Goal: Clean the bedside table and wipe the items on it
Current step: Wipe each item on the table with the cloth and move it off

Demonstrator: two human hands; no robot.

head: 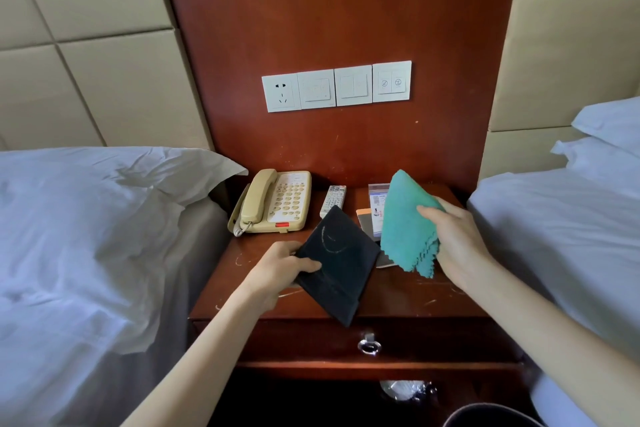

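**A:** Why is the bedside table top so crowded along the back?

**B:** I'd guess everything was pushed toward the wooden wall panel to free the front edge for wiping. The beige corded telephone sits at the back left, handset in its cradle. Just beside it, to the right, lies the remote control, and further right stands a small clear card holder with some flat cards in front, partly hidden.

**A:** And the dark thing in the middle?

**B:** A flat black folder, or a pad; I can't tell which. The left hand has closed on its left edge, thumb on top and fingers beneath, and holds it lifted and tilted so its face turns toward the cloth. That looks like a hold for wiping, since faint curved smears show on the surface.

**A:** The other hand?

**B:** The right hand is closed around a bunched teal microfibre cloth, held in the air just right of the folder, close to it but seemingly not touching.

**A:** Any containers?

**B:** The table's drawer is shut, so its contents are hidden; only the ring pull shows. Below, in the open shelf, there is something crinkled and clear, too dim to name. At the bottom edge is the rim of a dark bin; its inside is out of view.
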